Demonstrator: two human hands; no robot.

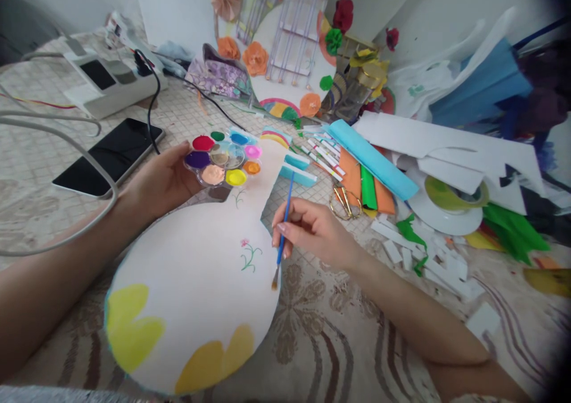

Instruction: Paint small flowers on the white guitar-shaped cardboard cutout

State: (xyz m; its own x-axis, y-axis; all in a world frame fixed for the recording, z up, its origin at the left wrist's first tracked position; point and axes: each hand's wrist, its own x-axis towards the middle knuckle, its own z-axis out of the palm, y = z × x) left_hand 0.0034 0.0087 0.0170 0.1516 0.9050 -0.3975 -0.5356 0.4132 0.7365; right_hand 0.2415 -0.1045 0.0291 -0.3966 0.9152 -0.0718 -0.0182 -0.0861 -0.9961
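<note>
Grip of the right hand [310,230] is closed on the blue paintbrush [279,255], with bristles [274,284] near the edge of the white cutout [191,266] on the desk [307,314]; the left hand [176,174] holds the paint palette [228,156]

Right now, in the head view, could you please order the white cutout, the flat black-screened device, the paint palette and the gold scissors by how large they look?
1. White cutout, clearly largest
2. Black-screened device, partly crossed by a cable
3. Paint palette
4. Gold scissors, clearly smallest
</note>
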